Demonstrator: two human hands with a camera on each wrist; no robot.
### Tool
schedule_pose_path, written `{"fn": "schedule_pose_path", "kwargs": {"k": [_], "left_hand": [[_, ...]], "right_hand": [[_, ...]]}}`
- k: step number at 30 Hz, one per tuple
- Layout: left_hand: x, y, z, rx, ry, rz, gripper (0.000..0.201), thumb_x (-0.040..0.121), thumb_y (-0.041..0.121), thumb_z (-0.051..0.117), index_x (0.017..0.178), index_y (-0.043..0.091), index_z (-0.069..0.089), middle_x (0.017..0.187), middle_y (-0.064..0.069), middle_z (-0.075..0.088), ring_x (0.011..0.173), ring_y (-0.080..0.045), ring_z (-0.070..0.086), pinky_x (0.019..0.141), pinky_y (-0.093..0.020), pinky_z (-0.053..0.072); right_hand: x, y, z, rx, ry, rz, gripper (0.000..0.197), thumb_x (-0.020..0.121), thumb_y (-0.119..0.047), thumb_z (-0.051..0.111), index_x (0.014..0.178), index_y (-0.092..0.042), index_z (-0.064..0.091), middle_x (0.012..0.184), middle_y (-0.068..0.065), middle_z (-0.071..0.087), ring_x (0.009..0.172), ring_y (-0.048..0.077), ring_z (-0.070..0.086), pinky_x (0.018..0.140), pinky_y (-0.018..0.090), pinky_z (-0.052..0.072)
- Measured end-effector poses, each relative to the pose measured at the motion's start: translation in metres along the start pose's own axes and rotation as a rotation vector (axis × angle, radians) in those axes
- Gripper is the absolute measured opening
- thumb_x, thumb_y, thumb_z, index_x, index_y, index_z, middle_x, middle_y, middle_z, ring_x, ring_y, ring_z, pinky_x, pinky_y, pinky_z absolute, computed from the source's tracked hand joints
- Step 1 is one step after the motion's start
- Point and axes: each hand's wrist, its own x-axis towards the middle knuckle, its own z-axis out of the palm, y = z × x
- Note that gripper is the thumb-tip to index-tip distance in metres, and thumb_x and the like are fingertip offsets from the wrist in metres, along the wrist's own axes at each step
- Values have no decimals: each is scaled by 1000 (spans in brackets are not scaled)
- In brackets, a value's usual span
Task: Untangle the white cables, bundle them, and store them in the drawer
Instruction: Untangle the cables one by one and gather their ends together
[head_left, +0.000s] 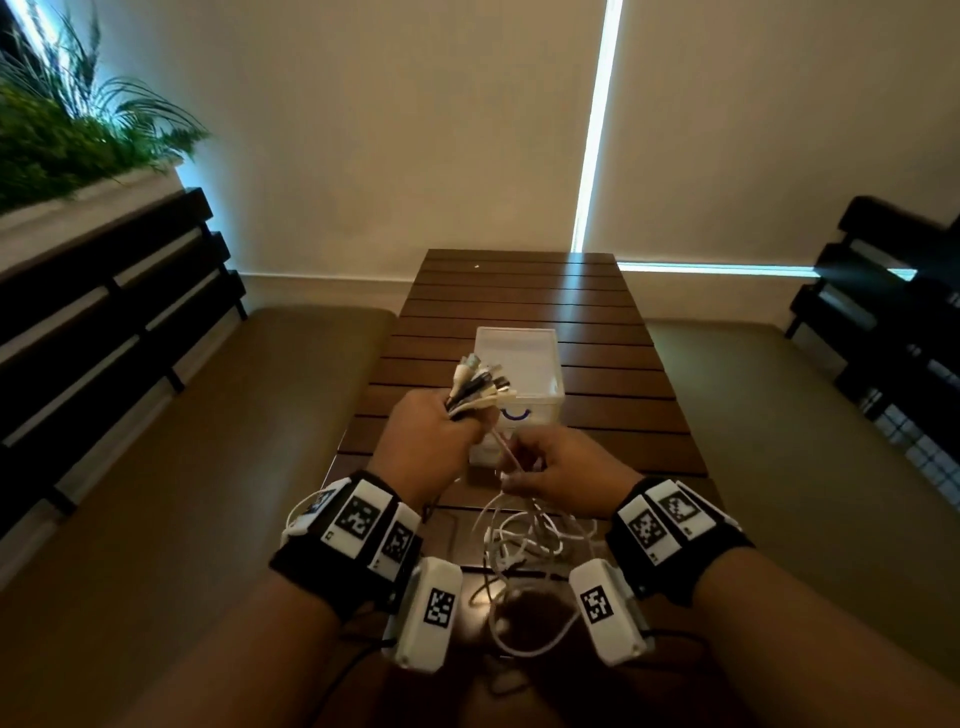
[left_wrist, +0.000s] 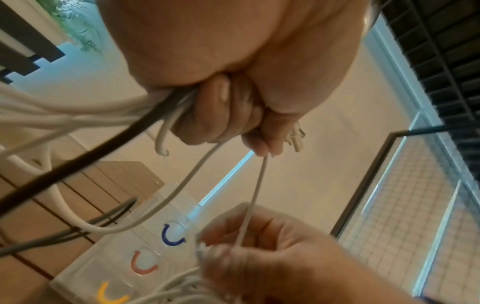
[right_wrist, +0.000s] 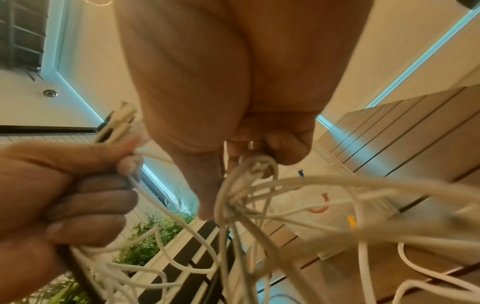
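Fingers: left hand (head_left: 434, 431) grips gathered plug ends; right hand (head_left: 563, 465) pinches one white cable (head_left: 511, 460). Tangle remains; bundling, drawer unit (head_left: 519, 358) storage pending.

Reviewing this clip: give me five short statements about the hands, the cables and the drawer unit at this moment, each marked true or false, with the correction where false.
1. The left hand grips a bunch of cable plug ends. True.
2. The right hand is empty and flat on the table. False: it pinches a thin white cable.
3. The drawer unit stands on the table beyond the hands. True.
4. All cables are already in a drawer. False: a loose tangle hangs below the hands.
5. The drawer handles are all blue. False: blue, red and yellow.
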Motion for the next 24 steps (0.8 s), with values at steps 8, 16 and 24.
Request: {"fn": "schedule_pose_path", "kwargs": {"k": [8, 16, 24], "left_hand": [[0, -9, -13, -3, 51, -64, 22, 88, 19, 67, 78, 0, 71, 78, -27, 68, 61, -23, 55, 54, -28, 49], [14, -22, -11, 16, 80, -153, 15, 88, 16, 66, 84, 2, 72, 66, -9, 61, 53, -15, 49, 46, -21, 38], [3, -6, 20, 29, -98, -54, 31, 89, 18, 66, 59, 22, 58, 35, 12, 46, 32, 5, 44, 37, -8, 28]], "right_hand": [[-11, 23, 0, 20, -25, 42, 5, 87, -27, 68, 83, -30, 68, 79, -9, 69, 75, 1, 65, 72, 18, 51], [-41, 37, -7, 321, 110, 1, 18, 73, -8, 80, 77, -19, 67, 77, -3, 69, 70, 5, 64, 66, 19, 50], [-35, 22, 3, 6, 338, -246, 36, 70, 6, 75, 69, -27, 60, 76, -13, 58, 73, 3, 58, 64, 9, 42]]}}
